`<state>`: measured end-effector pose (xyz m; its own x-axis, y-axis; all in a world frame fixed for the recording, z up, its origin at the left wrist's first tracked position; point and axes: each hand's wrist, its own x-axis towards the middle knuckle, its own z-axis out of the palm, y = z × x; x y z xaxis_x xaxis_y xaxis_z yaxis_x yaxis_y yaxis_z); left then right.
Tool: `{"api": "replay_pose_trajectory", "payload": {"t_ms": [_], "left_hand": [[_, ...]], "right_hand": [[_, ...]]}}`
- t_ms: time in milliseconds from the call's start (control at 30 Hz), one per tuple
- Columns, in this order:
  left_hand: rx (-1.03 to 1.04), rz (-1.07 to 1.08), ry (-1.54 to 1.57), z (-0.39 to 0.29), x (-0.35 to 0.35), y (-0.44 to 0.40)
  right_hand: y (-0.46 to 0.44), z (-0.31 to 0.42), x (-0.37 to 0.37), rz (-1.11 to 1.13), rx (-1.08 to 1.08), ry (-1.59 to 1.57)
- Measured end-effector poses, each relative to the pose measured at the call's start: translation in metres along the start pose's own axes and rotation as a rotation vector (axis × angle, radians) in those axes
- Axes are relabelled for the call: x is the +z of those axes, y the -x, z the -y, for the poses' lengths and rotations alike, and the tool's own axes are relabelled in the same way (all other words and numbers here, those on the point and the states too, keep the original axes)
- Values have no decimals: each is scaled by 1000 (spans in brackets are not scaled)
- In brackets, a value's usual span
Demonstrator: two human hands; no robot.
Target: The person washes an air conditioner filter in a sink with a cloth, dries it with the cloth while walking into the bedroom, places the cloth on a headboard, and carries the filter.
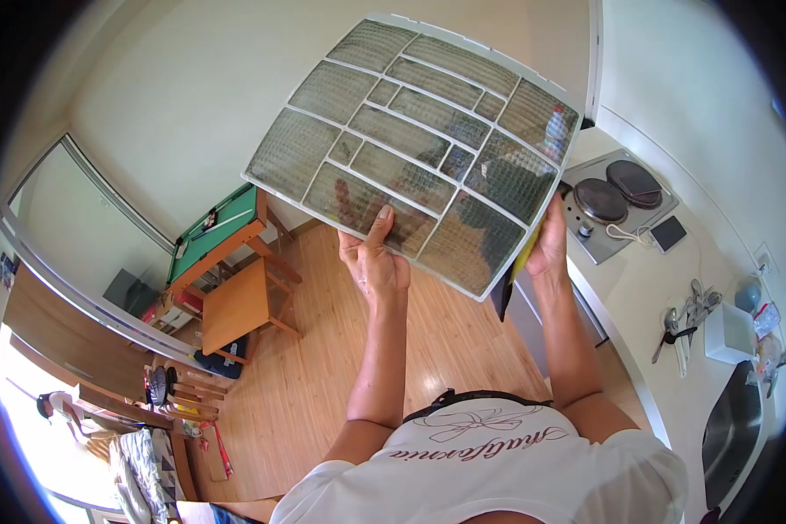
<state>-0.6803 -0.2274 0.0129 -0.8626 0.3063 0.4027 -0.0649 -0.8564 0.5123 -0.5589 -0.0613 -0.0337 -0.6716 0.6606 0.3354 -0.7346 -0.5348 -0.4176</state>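
Observation:
A large mesh air-conditioner filter with a white plastic grid frame is held up, tilted, in front of me. My left hand pinches its lower edge, the thumb lying on the near face and the fingers behind. My right hand is closed at the lower right edge, its fingers mostly hidden. A yellow and black item shows beside that hand, partly behind the filter; I cannot make out its kind. Through the mesh, a bottle with a red cap is dimly visible.
On my right runs a counter with a two-plate hob, a white cable, cutlery, a white container and a sink. To the left stand a small pool table and a wooden table. Another person is at far left.

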Motion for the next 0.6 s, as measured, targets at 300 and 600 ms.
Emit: {"api": "replay_pose_trajectory", "payload": {"t_ms": [300,600], "left_hand": [[-8,96,-154,12,-21,-16],[-106,608,-199,29,14,20]], "right_hand": [[15,-2,25,-205,-298,357],[23,-40,40,312,-780,1145]]}}
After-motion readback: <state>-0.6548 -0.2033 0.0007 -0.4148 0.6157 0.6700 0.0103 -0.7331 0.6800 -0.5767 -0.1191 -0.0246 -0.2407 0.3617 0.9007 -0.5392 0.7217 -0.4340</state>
